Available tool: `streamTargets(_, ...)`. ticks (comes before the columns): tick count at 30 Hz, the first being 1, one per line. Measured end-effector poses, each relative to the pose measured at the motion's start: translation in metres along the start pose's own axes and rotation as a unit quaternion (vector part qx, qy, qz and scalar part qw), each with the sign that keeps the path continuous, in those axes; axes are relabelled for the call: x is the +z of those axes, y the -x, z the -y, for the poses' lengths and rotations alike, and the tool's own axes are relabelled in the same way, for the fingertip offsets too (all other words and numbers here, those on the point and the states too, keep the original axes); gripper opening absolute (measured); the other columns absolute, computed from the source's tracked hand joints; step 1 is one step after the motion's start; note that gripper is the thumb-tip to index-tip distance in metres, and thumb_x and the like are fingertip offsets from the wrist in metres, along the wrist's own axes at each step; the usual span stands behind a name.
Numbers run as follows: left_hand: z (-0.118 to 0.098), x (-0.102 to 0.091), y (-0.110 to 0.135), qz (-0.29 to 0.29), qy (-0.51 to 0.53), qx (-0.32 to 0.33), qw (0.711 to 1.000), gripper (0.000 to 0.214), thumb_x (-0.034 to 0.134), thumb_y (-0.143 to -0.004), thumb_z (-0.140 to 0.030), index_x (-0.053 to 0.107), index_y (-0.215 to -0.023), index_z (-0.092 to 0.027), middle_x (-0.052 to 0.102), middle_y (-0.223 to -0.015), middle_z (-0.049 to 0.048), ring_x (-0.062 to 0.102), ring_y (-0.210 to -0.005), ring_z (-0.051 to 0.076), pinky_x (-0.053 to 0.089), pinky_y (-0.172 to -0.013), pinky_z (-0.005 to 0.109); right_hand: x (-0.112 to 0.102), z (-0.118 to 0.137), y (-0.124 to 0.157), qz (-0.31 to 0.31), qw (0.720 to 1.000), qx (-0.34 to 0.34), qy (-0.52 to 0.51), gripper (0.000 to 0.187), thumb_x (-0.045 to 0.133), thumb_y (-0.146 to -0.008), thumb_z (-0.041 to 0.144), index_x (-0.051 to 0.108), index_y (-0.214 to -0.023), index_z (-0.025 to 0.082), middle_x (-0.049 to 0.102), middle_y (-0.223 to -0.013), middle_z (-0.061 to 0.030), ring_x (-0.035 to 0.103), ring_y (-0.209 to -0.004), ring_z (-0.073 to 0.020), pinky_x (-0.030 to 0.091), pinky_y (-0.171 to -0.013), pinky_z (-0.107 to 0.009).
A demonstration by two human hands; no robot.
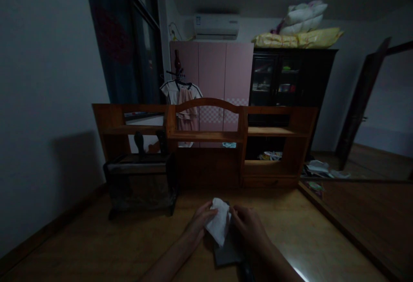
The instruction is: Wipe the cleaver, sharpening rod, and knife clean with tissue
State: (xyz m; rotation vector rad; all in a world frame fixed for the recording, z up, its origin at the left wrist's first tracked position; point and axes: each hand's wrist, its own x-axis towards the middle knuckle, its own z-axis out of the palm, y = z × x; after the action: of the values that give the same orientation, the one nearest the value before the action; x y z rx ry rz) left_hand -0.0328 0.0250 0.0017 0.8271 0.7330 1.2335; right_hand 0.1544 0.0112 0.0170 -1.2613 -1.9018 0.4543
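Observation:
A crumpled white tissue [220, 222] is between my hands at the lower middle of the head view. My left hand [200, 222] grips its left side, thumb across the front. At the right edge, the closed fingers of my right hand [247, 222] pinch it. Beneath the tissue is what looks like a cleaver [228, 252], with a broad grey blade and a dark handle [245, 271] pointing toward me. The tissue covers part of the blade; whether it rests flat on the wooden tabletop [180, 252] is hard to see in the dim light.
A dark knife block [138, 187] with black-handled knives in it stands at the left. Behind it a wooden shelf unit [209, 136] spans the back of the surface. A raised wooden edge [342, 226] runs along the right. Farther off are a pink wardrobe [211, 71] and a dark cabinet [309, 75].

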Motion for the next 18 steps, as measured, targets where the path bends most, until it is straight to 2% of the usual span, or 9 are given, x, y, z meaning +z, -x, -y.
streamTargets(11,0.0085,-0.0097,-0.0066,0.021,0.004,0.002,1.0,0.04,0.07,-0.059,-0.013,0.069,-0.099,-0.013,0.071,-0.09,0.0083,0.065,-0.074,0.019,0.047,-0.065,0.024,-0.0014,0.0022,0.0029,0.025,1.0,-0.015,0.011,0.035,0.042,-0.092,0.039,0.068,-0.083,0.016,0.066,-0.066,-0.0038,0.059,-0.06,-0.0167,0.034,-0.055,-0.023)
streamTargets(18,0.006,-0.007,-0.0057,0.011,0.002,-0.007,1.0,0.032,0.072,-0.061,-0.019,0.07,-0.092,-0.01,0.071,-0.089,0.0109,0.066,-0.074,0.021,0.047,-0.068,0.026,-0.0043,0.005,0.006,0.021,1.0,-0.002,-0.009,0.036,0.04,-0.093,0.038,0.068,-0.089,0.016,0.067,-0.067,-0.0042,0.061,-0.06,-0.0171,0.033,-0.054,-0.023)
